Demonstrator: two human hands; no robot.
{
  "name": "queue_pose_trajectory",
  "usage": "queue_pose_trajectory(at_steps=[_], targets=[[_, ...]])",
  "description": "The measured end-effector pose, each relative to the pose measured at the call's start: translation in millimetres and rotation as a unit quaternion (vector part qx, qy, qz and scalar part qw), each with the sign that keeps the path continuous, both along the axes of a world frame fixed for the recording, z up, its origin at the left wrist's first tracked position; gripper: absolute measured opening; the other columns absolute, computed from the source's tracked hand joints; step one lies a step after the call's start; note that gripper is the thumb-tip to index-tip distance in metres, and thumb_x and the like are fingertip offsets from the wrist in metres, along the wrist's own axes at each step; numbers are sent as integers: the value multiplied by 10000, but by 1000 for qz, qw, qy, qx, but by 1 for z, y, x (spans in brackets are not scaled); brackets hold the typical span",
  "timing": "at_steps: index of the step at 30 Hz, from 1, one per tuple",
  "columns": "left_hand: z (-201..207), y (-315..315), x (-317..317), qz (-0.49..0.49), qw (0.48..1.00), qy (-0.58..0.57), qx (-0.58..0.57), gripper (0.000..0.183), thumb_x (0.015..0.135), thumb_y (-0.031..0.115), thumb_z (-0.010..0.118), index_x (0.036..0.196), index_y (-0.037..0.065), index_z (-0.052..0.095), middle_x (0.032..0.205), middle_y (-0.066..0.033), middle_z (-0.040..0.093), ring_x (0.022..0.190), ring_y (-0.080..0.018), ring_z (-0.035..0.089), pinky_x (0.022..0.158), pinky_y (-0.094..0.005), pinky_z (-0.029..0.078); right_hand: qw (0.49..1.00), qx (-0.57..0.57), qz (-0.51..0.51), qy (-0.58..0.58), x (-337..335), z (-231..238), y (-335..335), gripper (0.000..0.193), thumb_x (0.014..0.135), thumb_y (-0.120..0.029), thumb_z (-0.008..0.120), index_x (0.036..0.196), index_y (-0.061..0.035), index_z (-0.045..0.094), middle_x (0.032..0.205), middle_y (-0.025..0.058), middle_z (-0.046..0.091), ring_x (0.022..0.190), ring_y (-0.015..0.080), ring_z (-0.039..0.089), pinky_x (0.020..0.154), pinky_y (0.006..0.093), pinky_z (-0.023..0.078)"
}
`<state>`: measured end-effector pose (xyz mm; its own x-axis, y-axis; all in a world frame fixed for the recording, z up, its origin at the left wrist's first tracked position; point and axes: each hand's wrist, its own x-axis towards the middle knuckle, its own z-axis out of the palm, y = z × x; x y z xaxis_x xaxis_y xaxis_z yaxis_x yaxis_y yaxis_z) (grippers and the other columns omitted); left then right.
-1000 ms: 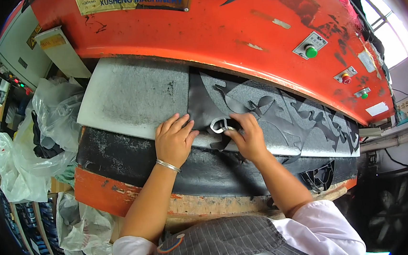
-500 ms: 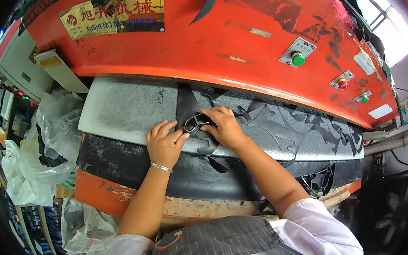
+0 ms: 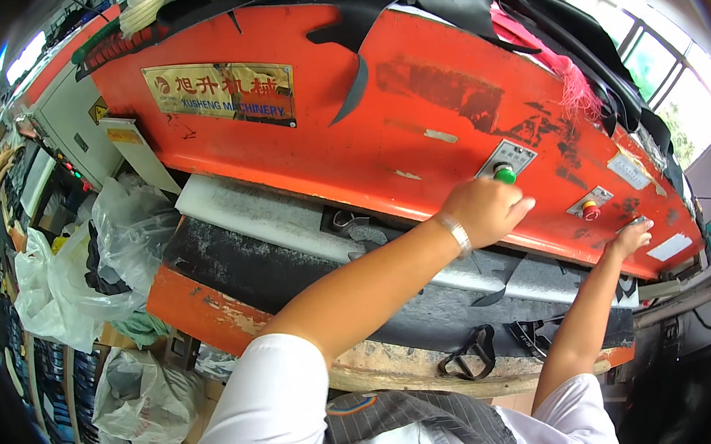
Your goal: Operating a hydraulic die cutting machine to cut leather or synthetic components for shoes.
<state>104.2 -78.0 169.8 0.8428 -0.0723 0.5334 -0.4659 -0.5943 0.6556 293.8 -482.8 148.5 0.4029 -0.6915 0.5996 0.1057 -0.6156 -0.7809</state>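
My left hand [image 3: 485,212] is closed in a loose fist with the thumb out, up against a green push button [image 3: 505,174] on the orange machine's front. Farther right, my right hand [image 3: 631,239] is curled at the spot of the lower green button, which it covers. A curved metal cutting die [image 3: 347,220] lies on dark sheet material on the pale cutting board [image 3: 229,208], under the edge of the orange press beam [image 3: 351,160]. My left forearm crosses in front of the board and hides part of it.
A red knob [image 3: 591,211] sits between my hands. Black frame-like dies [image 3: 473,355] lie on the front ledge. Dark offcuts [image 3: 495,294] cover the board's right part. Plastic bags [image 3: 60,287] stand at the left, and black scraps [image 3: 356,13] drape over the machine's top.
Both hands have let go of the cutting die and moved up and right to the machine's buttons. The die stays on the board. The view has shifted, showing more of the machine's top.
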Motion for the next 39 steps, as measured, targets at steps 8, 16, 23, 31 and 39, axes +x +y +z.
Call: queue_pose_trajectory(at_steps=[8,16,23,31,39], targets=[[-18,32,-35,36,997,38,62,403,923,357,486,754,41,669,764,-189,652,756,-392,632,711,-501,492,948,182,259,13,-36,12,37,759,979,-515,400,1463,40,213,1511,206,253,1387,290,288,1118,389,244],[-103,86,-254,59,912,385,129,355,914,367,538,774,78,688,848,-119,668,846,-329,632,762,-458,486,904,-175,380,-84,-117,24,139,359,935,-167,578,1261,-23,536,1288,101,516,1170,218,496,986,363,394],[-120,62,-284,246,934,207,155,204,791,236,615,663,83,658,755,-55,638,807,-233,593,731,-379,450,624,-338,696,-110,-233,-32,383,370,699,-101,773,1039,-62,632,1022,85,642,970,284,582,857,398,451],[-109,89,-309,92,863,483,114,287,809,300,621,639,78,689,673,-107,631,735,-311,629,704,-443,495,603,-397,683,115,-226,-97,391,450,741,-174,744,1142,-16,614,1096,126,624,1031,299,559,906,385,448],[-157,163,-232,235,951,146,135,356,869,168,567,1188,17,609,1267,-120,583,1190,-301,517,988,-427,396,589,-425,677,119,-279,-135,407,512,671,-134,774,1122,-17,562,1034,172,565,959,335,524,841,411,442]])
